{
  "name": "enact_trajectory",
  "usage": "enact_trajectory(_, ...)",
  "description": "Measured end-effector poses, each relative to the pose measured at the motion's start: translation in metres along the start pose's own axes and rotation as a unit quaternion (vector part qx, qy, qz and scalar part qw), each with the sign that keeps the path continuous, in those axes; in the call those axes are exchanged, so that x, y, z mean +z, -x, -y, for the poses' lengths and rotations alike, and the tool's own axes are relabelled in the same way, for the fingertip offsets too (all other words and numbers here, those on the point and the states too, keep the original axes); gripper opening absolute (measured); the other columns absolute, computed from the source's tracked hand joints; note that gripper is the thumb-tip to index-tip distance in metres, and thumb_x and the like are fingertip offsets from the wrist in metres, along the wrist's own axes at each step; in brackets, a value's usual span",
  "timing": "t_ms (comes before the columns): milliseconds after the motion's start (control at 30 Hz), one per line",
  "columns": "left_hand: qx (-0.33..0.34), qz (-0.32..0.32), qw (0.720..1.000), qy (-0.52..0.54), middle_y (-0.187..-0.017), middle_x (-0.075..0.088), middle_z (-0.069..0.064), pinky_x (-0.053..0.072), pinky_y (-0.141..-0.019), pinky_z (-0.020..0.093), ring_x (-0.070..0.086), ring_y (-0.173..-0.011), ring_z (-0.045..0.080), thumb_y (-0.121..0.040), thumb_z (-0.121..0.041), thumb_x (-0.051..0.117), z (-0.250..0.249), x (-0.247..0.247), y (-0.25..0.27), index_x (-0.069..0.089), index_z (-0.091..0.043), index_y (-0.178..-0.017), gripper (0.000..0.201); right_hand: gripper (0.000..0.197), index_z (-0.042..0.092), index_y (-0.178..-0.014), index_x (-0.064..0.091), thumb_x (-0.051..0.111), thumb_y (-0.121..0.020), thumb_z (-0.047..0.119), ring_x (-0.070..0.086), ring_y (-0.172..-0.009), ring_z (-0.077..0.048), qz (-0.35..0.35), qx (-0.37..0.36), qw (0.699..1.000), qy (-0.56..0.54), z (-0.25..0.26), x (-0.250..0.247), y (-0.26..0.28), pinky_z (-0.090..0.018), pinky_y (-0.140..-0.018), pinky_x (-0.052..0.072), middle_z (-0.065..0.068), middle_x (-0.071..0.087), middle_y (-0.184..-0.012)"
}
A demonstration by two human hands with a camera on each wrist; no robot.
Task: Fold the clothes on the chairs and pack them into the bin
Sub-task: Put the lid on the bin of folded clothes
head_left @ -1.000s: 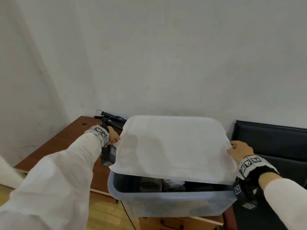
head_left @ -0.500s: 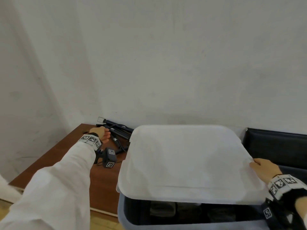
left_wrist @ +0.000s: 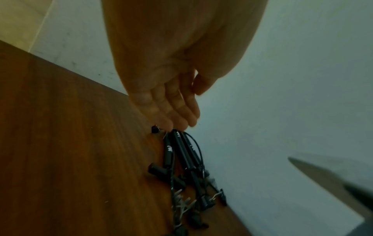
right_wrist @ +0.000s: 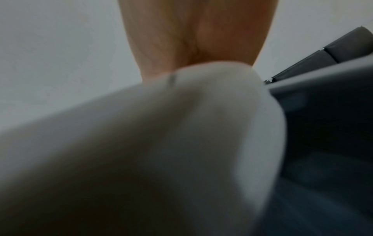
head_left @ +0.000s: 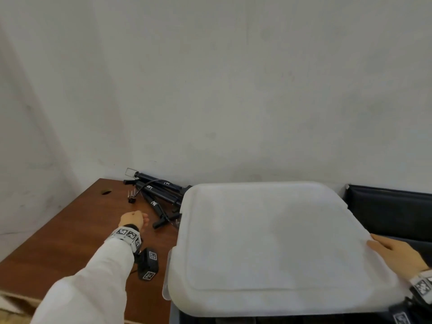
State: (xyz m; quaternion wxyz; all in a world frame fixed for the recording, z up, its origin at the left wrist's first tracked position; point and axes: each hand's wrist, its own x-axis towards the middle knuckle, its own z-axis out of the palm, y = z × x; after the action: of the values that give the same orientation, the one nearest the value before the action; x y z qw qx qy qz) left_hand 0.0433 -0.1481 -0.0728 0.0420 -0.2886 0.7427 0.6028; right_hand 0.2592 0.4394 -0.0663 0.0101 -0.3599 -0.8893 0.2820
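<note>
A white translucent lid (head_left: 268, 242) lies across the top of the grey bin (head_left: 174, 315) and covers nearly all of it; only a dark strip of the inside shows at the near edge. My right hand (head_left: 397, 253) grips the lid's right edge, thumb on top. In the right wrist view the lid (right_wrist: 161, 143) hides the fingers of that hand (right_wrist: 191, 39). My left hand (head_left: 140, 220) is off the lid, over the table to its left. Its fingers (left_wrist: 173, 111) are loosely straight and hold nothing.
The bin stands at the right end of a brown wooden table (head_left: 70, 242) against a white wall. Black folded tripod parts (head_left: 156, 195) lie at the table's back, just beyond my left hand. A black padded chair (head_left: 392, 211) stands right of the bin.
My left hand let go of the lid's left edge and moved left and back over the table. The lid came down flatter over the bin, still held by my right hand.
</note>
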Motion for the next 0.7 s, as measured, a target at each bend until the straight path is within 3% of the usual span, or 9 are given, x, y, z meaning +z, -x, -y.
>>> enact_trajectory(67, -0.01, 0.05, 0.996, -0.072, -0.099, 0.066, 0.022, 0.046, -0.053, 0.021, 0.051, -0.061, 0.018, -0.096, -0.005, 0.043, 0.011, 0.007, 0.01, 0.06, 0.014, -0.111, 0.03, 0.04, 0.028, -0.133, 0.055, 0.051, -0.094, 0.038, 0.051, -0.121, -0.035, -0.009, -0.005, 1.0, 0.004, 0.005, -0.002, 0.001, -0.049, -0.105, 0.038, -0.01, 0.056, -0.134)
enact_trajectory(100, -0.014, 0.083, 0.991, -0.101, -0.105, 0.065, 0.022, 0.044, -0.053, 0.022, 0.052, -0.062, 0.018, -0.096, -0.006, 0.045, 0.014, 0.012, 0.018, 0.058, 0.014, -0.114, 0.03, 0.039, 0.028, -0.133, 0.055, 0.051, -0.095, 0.037, 0.051, -0.121, -0.035, -0.014, -0.007, 1.0, 0.006, 0.006, -0.003, 0.003, -0.048, -0.104, 0.038, -0.011, 0.056, -0.134)
enact_trajectory(200, -0.056, 0.195, 0.972, -0.122, -0.099, 0.064, 0.018, 0.048, -0.073, 0.035, 0.059, -0.08, 0.026, -0.096, -0.029, 0.049, 0.011, 0.016, 0.035, 0.056, 0.008, -0.121, 0.045, 0.039, 0.028, -0.133, 0.056, 0.051, -0.095, 0.036, 0.052, -0.119, -0.037, -0.016, -0.006, 1.0, 0.003, 0.01, -0.006, 0.009, -0.045, -0.103, 0.04, -0.013, 0.056, -0.134)
enact_trajectory(267, -0.05, 0.232, 0.961, -0.143, -0.101, 0.065, 0.018, 0.048, -0.091, 0.042, 0.061, -0.091, 0.03, -0.092, -0.048, 0.05, 0.007, 0.015, 0.041, 0.054, 0.004, -0.126, 0.062, 0.039, 0.028, -0.133, 0.056, 0.051, -0.095, 0.036, 0.054, -0.117, -0.037, -0.011, -0.007, 1.0, -0.006, 0.013, -0.009, 0.011, -0.044, -0.1, 0.042, -0.013, 0.058, -0.132)
enact_trajectory(367, -0.032, 0.273, 0.948, -0.158, -0.107, 0.066, 0.017, 0.046, -0.097, 0.042, 0.064, -0.1, 0.031, -0.07, -0.07, 0.062, 0.005, 0.015, 0.049, 0.059, -0.009, -0.122, 0.08, 0.039, 0.022, -0.133, 0.057, 0.054, -0.094, 0.031, 0.053, -0.117, -0.038, 0.007, -0.014, 0.999, -0.033, 0.015, -0.013, 0.017, -0.043, -0.099, 0.041, -0.015, 0.059, -0.131)
enact_trajectory(467, -0.054, 0.345, 0.923, -0.158, -0.121, 0.062, 0.016, 0.045, -0.098, 0.045, 0.059, -0.112, 0.032, -0.082, -0.044, 0.067, -0.005, 0.019, 0.092, 0.057, -0.01, -0.124, 0.055, 0.04, 0.016, -0.132, 0.057, 0.056, -0.094, 0.028, 0.051, -0.12, -0.038, 0.028, -0.02, 0.999, -0.04, 0.021, -0.018, 0.024, -0.042, -0.102, 0.038, -0.016, 0.057, -0.132)
enact_trajectory(533, -0.024, 0.333, 0.912, -0.237, -0.126, 0.06, 0.013, 0.046, -0.098, 0.049, 0.057, -0.114, 0.033, -0.088, -0.027, 0.064, -0.009, 0.025, 0.11, 0.055, -0.007, -0.125, 0.042, 0.039, 0.016, -0.131, 0.058, 0.055, -0.095, 0.028, 0.051, -0.12, -0.038, 0.036, -0.027, 0.999, -0.027, 0.023, -0.021, 0.024, -0.038, -0.101, 0.038, -0.015, 0.057, -0.132)
enact_trajectory(633, 0.043, 0.279, 0.874, -0.396, -0.124, 0.061, 0.011, 0.047, -0.099, 0.041, 0.06, -0.109, 0.027, -0.087, -0.028, 0.065, -0.014, 0.028, 0.135, 0.057, -0.003, -0.124, 0.045, 0.038, 0.015, -0.13, 0.059, 0.057, -0.094, 0.026, 0.052, -0.121, -0.038, 0.042, -0.029, 0.998, -0.031, 0.016, -0.024, 0.027, -0.038, -0.103, 0.039, -0.014, 0.058, -0.132)
enact_trajectory(700, 0.049, 0.264, 0.852, -0.45, -0.122, 0.062, 0.01, 0.049, -0.092, 0.033, 0.061, -0.101, 0.023, -0.087, -0.028, 0.066, -0.014, 0.025, 0.148, 0.06, -0.003, -0.121, 0.043, 0.04, 0.013, -0.131, 0.059, 0.058, -0.093, 0.025, 0.052, -0.122, -0.037, 0.037, -0.029, 0.998, -0.035, 0.011, -0.025, 0.028, -0.038, -0.104, 0.039, -0.013, 0.058, -0.133)
